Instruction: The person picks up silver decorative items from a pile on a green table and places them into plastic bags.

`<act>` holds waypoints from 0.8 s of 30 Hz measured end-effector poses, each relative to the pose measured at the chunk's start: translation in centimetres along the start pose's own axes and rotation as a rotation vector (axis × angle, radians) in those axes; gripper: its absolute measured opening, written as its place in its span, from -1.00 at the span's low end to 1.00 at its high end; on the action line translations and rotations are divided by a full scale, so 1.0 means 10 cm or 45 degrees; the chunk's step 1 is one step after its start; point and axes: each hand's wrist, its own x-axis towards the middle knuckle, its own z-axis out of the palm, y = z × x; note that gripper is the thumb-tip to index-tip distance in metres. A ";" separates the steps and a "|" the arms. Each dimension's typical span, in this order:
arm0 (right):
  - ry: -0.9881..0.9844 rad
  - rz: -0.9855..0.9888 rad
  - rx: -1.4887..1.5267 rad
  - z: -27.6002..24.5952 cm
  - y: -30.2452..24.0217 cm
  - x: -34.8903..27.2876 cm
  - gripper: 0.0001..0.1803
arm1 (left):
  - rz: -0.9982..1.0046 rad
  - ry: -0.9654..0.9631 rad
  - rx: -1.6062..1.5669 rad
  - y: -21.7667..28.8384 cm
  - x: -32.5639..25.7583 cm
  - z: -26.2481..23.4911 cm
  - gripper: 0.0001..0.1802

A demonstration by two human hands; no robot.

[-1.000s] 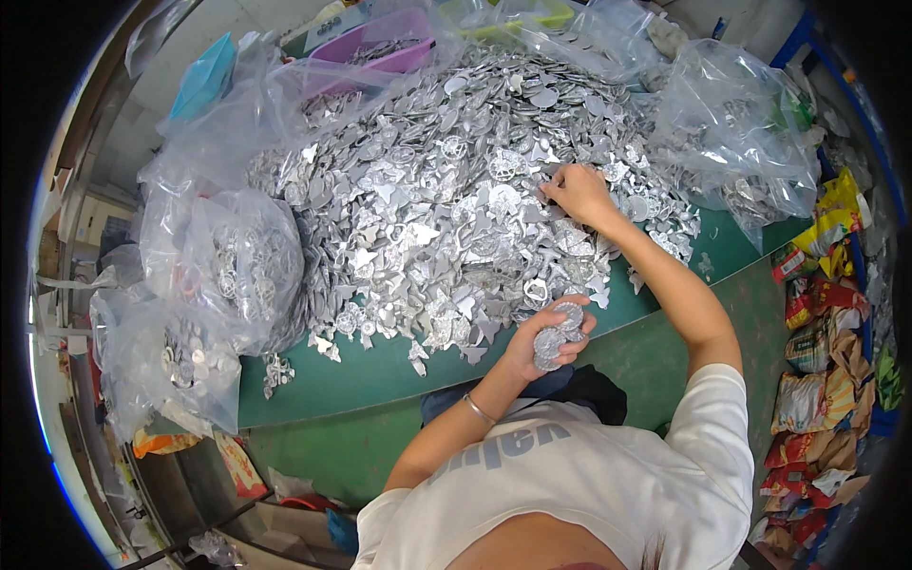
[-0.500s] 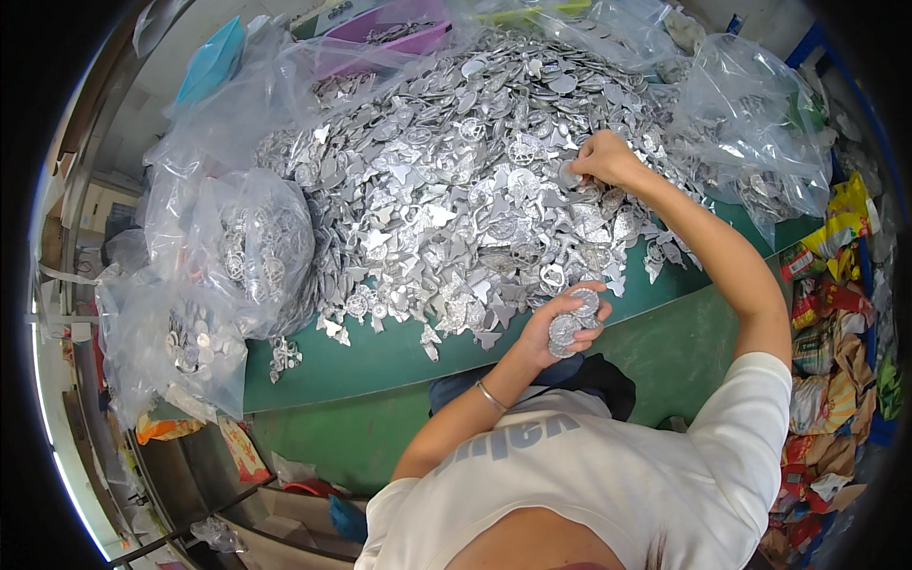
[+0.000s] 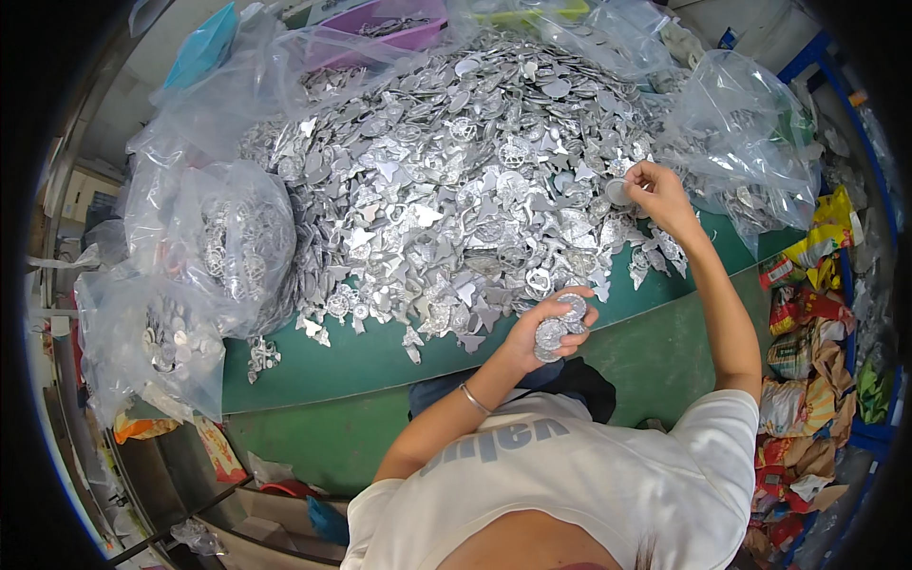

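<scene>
A wide heap of silver metal pieces [image 3: 408, 199], flat discs and cut-out shapes mixed together, covers the green table [image 3: 313, 380]. Close to the table's front edge, my left hand [image 3: 551, 323] is closed around several round silver discs [image 3: 551, 334], which show between its fingers. My right hand [image 3: 658, 195] pinches one round silver disc [image 3: 617, 192] between thumb and fingertips, at the right side of the heap. Whether that disc still touches the pieces beneath it, I cannot tell.
Clear plastic bags of metal pieces [image 3: 242, 237] stand on the left, and another clear bag [image 3: 731, 123] lies at the right. Behind the heap are a purple tray [image 3: 418, 36] and a blue container [image 3: 201, 47]. Colourful packages [image 3: 807, 323] are piled along the right side.
My right hand has shifted right and slightly nearer along the heap, with a disc in its fingertips. My left hand keeps its discs. The whole view has shifted a little.
</scene>
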 end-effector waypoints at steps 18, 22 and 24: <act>0.109 -0.561 -0.495 0.77 -0.31 -0.50 -0.69 | 0.005 0.021 0.022 0.00 -0.01 0.01 -0.61; 0.304 -0.498 -0.539 0.76 -0.33 -0.54 -0.73 | -0.007 0.023 0.015 0.00 -0.01 0.01 -0.61; 0.286 -0.393 -0.448 0.77 -0.31 -0.49 -0.77 | -0.011 0.004 0.021 0.00 0.00 0.02 -0.61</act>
